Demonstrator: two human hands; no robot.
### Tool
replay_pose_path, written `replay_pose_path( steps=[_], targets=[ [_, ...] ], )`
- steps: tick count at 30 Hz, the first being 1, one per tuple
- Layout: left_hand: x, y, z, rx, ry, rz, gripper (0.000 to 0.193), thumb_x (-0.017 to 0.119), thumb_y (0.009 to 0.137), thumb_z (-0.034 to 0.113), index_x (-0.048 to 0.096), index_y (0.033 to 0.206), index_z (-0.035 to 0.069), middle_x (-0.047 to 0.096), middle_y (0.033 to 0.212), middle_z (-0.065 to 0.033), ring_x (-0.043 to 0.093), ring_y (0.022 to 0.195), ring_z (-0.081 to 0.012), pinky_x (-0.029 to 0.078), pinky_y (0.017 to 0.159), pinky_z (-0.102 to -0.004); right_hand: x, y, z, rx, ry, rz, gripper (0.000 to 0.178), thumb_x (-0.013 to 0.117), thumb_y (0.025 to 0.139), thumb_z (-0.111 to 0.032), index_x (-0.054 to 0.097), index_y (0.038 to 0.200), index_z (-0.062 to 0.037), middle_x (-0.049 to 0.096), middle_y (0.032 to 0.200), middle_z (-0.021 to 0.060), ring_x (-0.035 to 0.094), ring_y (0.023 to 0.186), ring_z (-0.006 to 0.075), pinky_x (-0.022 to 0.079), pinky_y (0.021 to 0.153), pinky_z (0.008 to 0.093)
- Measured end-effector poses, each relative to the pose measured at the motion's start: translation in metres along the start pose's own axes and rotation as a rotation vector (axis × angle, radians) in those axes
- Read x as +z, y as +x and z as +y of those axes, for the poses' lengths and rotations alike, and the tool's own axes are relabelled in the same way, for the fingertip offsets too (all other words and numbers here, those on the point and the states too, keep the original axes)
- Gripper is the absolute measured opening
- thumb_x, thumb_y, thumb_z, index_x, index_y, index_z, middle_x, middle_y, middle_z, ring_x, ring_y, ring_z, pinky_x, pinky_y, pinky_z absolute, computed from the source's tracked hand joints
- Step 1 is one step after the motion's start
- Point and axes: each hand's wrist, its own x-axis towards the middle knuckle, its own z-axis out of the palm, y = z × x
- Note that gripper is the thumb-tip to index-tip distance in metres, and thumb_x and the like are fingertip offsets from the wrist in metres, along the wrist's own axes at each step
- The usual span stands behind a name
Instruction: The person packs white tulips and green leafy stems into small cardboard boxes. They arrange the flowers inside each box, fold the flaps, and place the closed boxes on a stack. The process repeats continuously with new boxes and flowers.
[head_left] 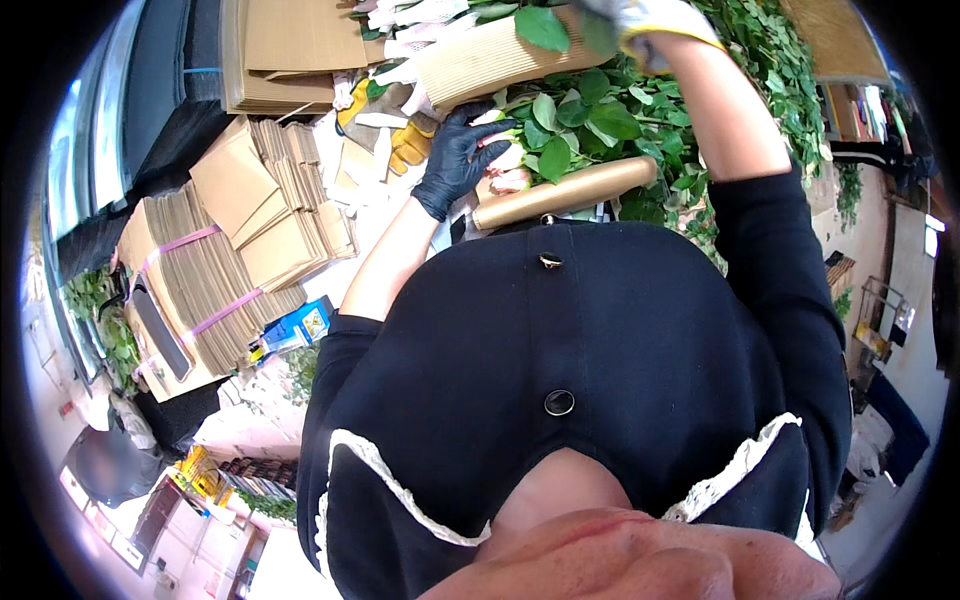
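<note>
My left hand (452, 160), in a black glove, reaches to pale flower heads (512, 180) at the end of a leafy bunch. Its thumb and fingers are apart and touch the blooms. The green leafy stems (600, 115) lie between a ribbed cardboard sheet (500, 62) and a smooth tan, rounded edge piece (565, 195) close to my body. My right hand (660, 30), in a pale glove with a yellow cuff, is at the top edge beside large leaves (542, 28). Its fingers are blurred and partly cut off, so their hold is hidden.
Flat cardboard stacks (190, 270) tied with pink straps stand at the left, with a phone-like dark slab (160, 325) on them. Yellow-and-grey work gloves (410, 145) lie by my left hand. A blue packet (295, 328) sits lower. More foliage (765, 70) spreads to the right.
</note>
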Motion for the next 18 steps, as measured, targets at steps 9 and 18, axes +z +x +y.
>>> replay_pose_path(
  steps=[9, 18],
  targets=[
    [0.020, -0.010, -0.019, -0.114, -0.284, 0.135, 0.054, 0.082, 0.080, 0.022, 0.060, 0.126, 0.006, 0.066, 0.120, -0.0128, 0.064, 0.108, -0.0287, 0.049, 0.096, -0.0378, 0.096, -0.079, -0.033, -0.542, -0.057, 0.071, 0.012, 0.063, 0.085, -0.024, 0.067, 0.086, -0.0122, 0.067, 0.070, 0.0121, 0.068, 0.063, 0.0293, 0.054, 0.056, 0.0428],
    [-0.001, 0.009, -0.015, 0.112, 0.080, 0.093, 0.040, 0.080, 0.079, 0.035, 0.073, 0.110, 0.012, 0.069, 0.099, -0.0125, 0.065, 0.094, -0.0345, 0.050, 0.084, -0.0417, 0.149, -0.054, -0.019, -0.614, 0.016, 0.377, 0.015, 0.062, 0.089, -0.031, 0.065, 0.092, -0.0167, 0.066, 0.064, 0.0079, 0.065, 0.054, 0.0281, 0.051, 0.049, 0.0425]
  ],
)
